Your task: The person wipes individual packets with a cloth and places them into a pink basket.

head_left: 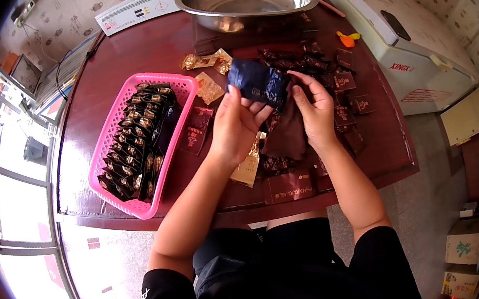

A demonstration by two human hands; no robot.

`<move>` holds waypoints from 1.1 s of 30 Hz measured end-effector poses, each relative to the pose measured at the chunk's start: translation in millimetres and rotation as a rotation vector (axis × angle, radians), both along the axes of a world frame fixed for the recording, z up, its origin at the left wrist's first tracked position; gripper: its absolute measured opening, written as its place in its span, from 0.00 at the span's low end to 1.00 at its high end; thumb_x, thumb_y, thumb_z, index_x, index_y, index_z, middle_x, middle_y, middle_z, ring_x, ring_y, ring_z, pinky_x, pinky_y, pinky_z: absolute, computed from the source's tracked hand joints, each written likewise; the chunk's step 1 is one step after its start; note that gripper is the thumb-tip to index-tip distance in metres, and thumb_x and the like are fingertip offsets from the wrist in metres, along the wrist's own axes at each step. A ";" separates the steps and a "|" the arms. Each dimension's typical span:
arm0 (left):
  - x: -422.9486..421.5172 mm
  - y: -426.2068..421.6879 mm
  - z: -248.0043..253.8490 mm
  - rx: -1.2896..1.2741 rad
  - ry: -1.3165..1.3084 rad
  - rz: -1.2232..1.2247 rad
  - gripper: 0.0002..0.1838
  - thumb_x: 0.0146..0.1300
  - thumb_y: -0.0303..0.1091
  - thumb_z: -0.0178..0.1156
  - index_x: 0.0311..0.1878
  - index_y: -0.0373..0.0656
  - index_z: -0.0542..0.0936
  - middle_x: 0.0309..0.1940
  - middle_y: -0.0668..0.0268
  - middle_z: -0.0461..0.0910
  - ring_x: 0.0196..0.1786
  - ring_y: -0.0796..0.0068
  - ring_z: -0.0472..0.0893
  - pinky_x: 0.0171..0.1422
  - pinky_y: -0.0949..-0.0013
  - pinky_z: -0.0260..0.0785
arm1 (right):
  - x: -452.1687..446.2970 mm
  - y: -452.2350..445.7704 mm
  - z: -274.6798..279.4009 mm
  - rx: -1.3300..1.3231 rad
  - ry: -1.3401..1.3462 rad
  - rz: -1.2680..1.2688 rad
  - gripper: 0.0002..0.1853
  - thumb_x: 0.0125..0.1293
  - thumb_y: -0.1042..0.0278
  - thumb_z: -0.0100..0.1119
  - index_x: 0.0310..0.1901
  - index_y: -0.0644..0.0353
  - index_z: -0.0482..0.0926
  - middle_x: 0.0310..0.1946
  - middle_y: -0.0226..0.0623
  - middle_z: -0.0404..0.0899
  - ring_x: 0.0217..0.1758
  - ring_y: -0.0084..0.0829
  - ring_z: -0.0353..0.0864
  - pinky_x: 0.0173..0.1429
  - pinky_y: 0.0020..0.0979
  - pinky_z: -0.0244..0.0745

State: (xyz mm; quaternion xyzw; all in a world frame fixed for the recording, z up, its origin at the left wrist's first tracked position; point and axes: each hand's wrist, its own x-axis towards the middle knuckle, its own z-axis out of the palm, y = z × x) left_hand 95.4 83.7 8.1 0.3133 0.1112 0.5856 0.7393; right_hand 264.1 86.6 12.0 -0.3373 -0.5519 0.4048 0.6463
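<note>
A crinkled dark blue foil packet (pixel 256 81) with small lettering is raised above the table between my hands. My left hand (pixel 235 117) grips its left and lower side, thumb on top. At its right edge, the thumb and fingers of my right hand (pixel 315 104) pinch the packet. Below it lies a smooth brown wrapper or pouch (pixel 285 133), partly covered by my hands. Close to my left wrist are a gold packet (pixel 247 167) and a dark red packet (pixel 196 131). Several small dark packets (pixel 343 81) are scattered beyond my right hand.
On the left, a pink basket (pixel 99 143) holds rows of dark packets. A steel basin (pixel 248 17) stands at the back beside a white device (pixel 141 10). Gold wrappers (pixel 207 61) lie behind the basket. A white freezer (pixel 406 59) borders the red table (pixel 133 49) on the right.
</note>
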 end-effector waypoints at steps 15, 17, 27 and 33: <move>6.9 -1.0 -2.6 0.135 0.372 0.234 0.19 0.70 0.23 0.57 0.63 0.35 0.72 0.53 0.66 0.81 0.54 0.81 0.79 0.61 0.73 0.71 | 9.0 1.5 9.0 0.266 -0.127 -0.425 0.19 0.70 0.75 0.57 0.62 0.67 0.75 0.49 0.41 0.84 0.51 0.27 0.82 0.58 0.27 0.75; 13.6 -5.5 -6.5 0.262 0.493 0.249 0.20 0.69 0.22 0.59 0.62 0.32 0.72 0.53 0.67 0.80 0.55 0.82 0.76 0.62 0.74 0.69 | 7.5 -6.6 12.1 0.437 -0.400 -0.382 0.22 0.74 0.70 0.52 0.67 0.66 0.69 0.58 0.45 0.77 0.62 0.36 0.74 0.66 0.37 0.68; 4.0 -7.0 -7.5 0.440 0.629 0.134 0.21 0.70 0.24 0.52 0.66 0.35 0.68 0.57 0.65 0.76 0.59 0.78 0.73 0.66 0.71 0.65 | -10.4 -10.2 10.4 0.645 -0.814 -0.117 0.24 0.76 0.56 0.45 0.68 0.58 0.70 0.69 0.46 0.69 0.74 0.56 0.62 0.76 0.56 0.51; 8.4 -8.1 -17.9 0.758 0.999 0.159 0.18 0.64 0.23 0.56 0.57 0.35 0.73 0.48 0.57 0.77 0.51 0.66 0.77 0.59 0.65 0.67 | -7.2 -7.2 5.0 0.517 -0.665 -0.257 0.17 0.77 0.62 0.44 0.53 0.63 0.79 0.57 0.44 0.80 0.66 0.50 0.74 0.73 0.50 0.60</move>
